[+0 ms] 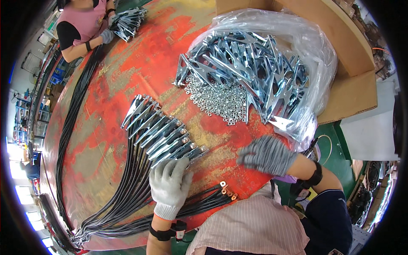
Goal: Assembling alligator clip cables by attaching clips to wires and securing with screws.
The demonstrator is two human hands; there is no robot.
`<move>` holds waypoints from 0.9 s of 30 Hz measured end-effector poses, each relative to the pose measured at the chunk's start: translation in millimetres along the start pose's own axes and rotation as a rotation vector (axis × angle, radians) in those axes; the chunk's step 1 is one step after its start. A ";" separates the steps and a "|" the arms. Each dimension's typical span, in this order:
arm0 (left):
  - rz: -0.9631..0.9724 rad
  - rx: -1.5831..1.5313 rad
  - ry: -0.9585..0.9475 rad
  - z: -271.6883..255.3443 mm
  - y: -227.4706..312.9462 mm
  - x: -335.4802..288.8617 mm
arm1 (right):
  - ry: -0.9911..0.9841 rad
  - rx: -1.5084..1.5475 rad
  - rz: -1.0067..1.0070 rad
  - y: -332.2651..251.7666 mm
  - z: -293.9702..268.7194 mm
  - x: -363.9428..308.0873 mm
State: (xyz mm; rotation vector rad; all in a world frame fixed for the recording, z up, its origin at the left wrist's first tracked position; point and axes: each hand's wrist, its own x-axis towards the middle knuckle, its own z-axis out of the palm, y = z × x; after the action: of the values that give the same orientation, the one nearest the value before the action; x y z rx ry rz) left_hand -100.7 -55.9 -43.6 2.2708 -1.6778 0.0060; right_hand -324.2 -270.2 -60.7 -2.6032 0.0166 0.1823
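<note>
Metal spring clamps (163,127) lie side by side in a row on the red table, with black cables running from them toward the near left. My left hand (171,185), in a pale glove, has its fingers bent over the nearest clamp of the row. My right hand (267,157), in a grey striped glove, is above the table's near edge, back upward. Its fingers are drawn together, and anything in them is hidden. Beside my left wrist, black cables with copper ring lugs (223,191) point toward me.
A heap of loose clamps (255,63) and a pile of nuts (221,100) lie at a clear plastic bag (325,55) by an open cardboard box (348,89). A long black cable bundle (76,102) runs along the left. A person (80,29) at the far left holds several clamps.
</note>
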 end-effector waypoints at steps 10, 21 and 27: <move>-0.013 0.004 0.003 4.2 -4.2 -11.8 | -0.156 -0.017 0.093 -43.0 69.9 24.7; -0.009 0.003 0.031 4.3 -1.6 -15.7 | -0.029 0.509 0.288 -27.4 39.6 -4.5; 0.009 -0.001 0.042 5.9 -4.3 -18.2 | -0.171 0.401 0.443 -5.0 18.1 -87.1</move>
State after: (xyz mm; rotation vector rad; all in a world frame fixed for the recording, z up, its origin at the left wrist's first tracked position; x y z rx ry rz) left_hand -103.4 -39.4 -53.7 2.2466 -1.6665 0.0538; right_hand -412.6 -258.8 -62.0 -2.1439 0.5176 0.5028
